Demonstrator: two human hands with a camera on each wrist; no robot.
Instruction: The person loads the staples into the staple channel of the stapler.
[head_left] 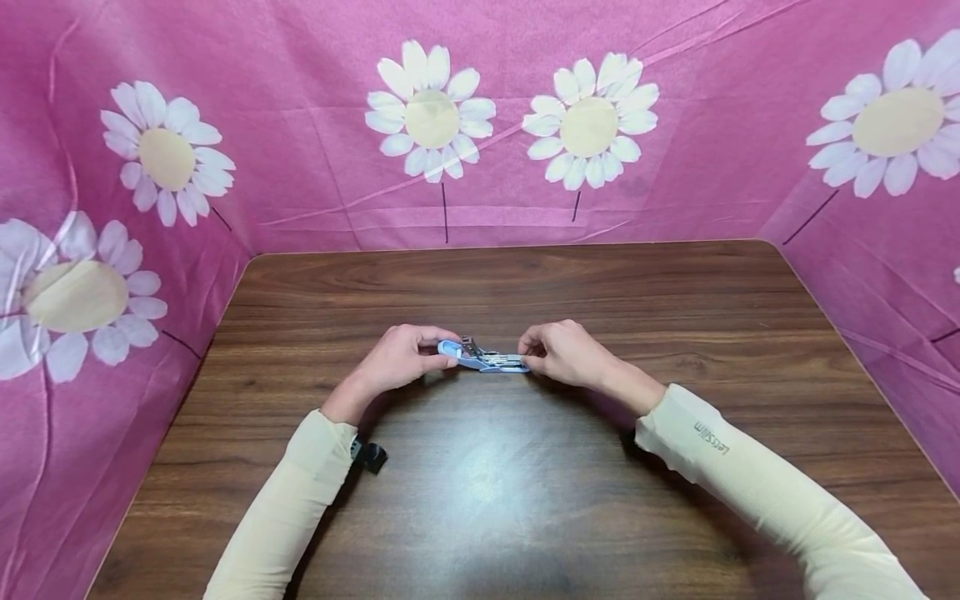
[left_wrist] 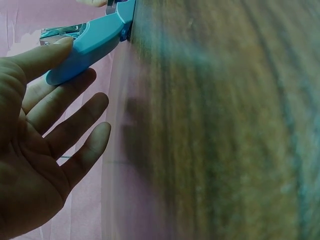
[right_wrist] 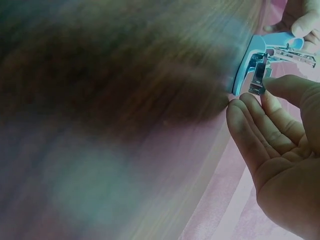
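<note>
Where your arms enter nearest the camera, a cream left sleeve reaches in at eight o'clock and a cream right sleeve, marked with dark lettering, at four, taking the light blue stapler as the middle of the dial and you at six. A small black device juts out at the inner side of your left cuff. Below your arms spreads a brown wood-grain table, with a soft patch of light shining on it at six o'clock. At the centre, low over the wood, the stapler is unfolded lengthwise with its metal parts exposed; whether it touches the table, you cannot tell. At nine o'clock, your left hand pinches its rounded blue end between thumb and fingers, the spare fingers stretched out. At three o'clock, your right hand pinches the opposite end, its thumb against a metal piece. Beyond the far edge hangs a pink cloth, which also runs down both sides, printed with white daisies with pale yellow centres at nine, ten, twelve, one and two o'clock.
</note>
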